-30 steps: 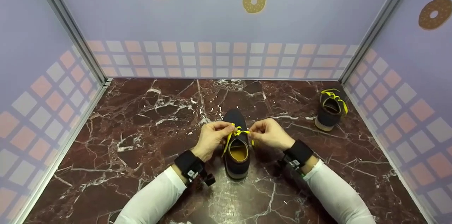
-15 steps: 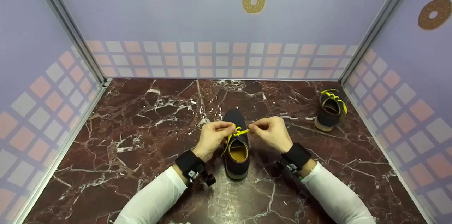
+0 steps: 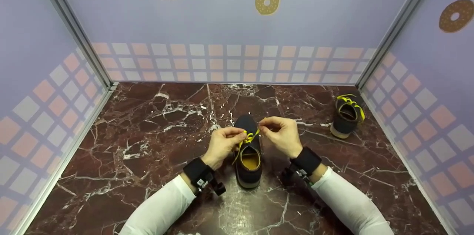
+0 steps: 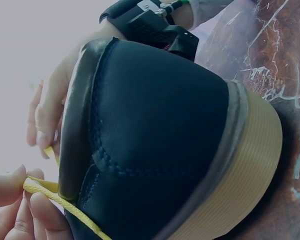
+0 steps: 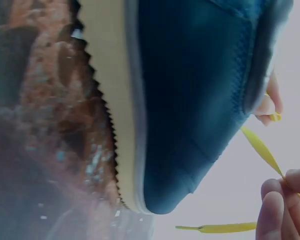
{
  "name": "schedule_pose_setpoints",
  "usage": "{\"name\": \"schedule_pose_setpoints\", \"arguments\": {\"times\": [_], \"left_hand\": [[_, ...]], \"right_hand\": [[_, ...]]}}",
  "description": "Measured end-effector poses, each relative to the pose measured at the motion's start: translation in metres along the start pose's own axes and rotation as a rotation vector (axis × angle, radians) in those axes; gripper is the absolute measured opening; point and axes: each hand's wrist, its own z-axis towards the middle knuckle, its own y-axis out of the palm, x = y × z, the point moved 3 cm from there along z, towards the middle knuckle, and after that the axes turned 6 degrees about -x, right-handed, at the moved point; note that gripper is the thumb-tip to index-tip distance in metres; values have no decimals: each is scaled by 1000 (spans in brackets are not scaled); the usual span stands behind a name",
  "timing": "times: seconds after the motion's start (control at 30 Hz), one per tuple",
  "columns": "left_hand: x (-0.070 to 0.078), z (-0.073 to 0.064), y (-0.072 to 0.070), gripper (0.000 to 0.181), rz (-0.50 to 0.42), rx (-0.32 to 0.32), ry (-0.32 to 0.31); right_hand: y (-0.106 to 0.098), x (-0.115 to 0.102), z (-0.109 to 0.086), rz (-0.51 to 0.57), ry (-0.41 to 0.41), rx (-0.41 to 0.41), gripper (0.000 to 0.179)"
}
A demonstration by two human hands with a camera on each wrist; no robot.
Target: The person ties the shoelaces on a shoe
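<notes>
A dark sneaker (image 3: 247,176) with a tan insole stands on the marbled surface, toe pointing away from me. My left hand (image 3: 222,145), at the left of its tongue, pinches a yellow shoelace (image 4: 72,210) between thumb and finger; the lace's tail hangs down the shoe's side. On the other side my right hand (image 3: 284,135) pinches the lace's other strand (image 5: 260,147), drawn up and to the right of the eyelets. A loose lace end (image 5: 225,228) pokes out below the right fingers in the right wrist view. The laces cross over the tongue between both hands.
A matching sneaker (image 3: 343,125) with its yellow laces tied in a bow (image 3: 348,99) stands at the back right, near the right wall. Patterned panels (image 3: 233,60) enclose the back and both sides of the reddish-brown marbled surface (image 3: 155,172).
My right hand has moved farther from me, toward the toe, so its lace strand now slants upward instead of running nearly level. My left hand and the shoe have stayed in place.
</notes>
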Motion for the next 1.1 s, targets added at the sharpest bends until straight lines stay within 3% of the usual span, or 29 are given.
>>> {"name": "schedule_pose_setpoints", "arguments": {"times": [0.2,0.4,0.63,0.9,1.1], "left_hand": [[2,-1,1,22,-13,-11,7],[3,-1,1,21,-7,-18,20],[4,-4,1,22,18,-31,29],[8,-5,2,20,37,-39,61],[7,-4,2,20,42,-32,76]], "right_hand": [[4,-7,17,71,0,-52,17],[11,-11,36,42,30,-127,16],[23,-9,51,5,31,-260,11],[41,-12,63,-30,36,-408,18],[52,-8,64,-119,97,-562,22]]}}
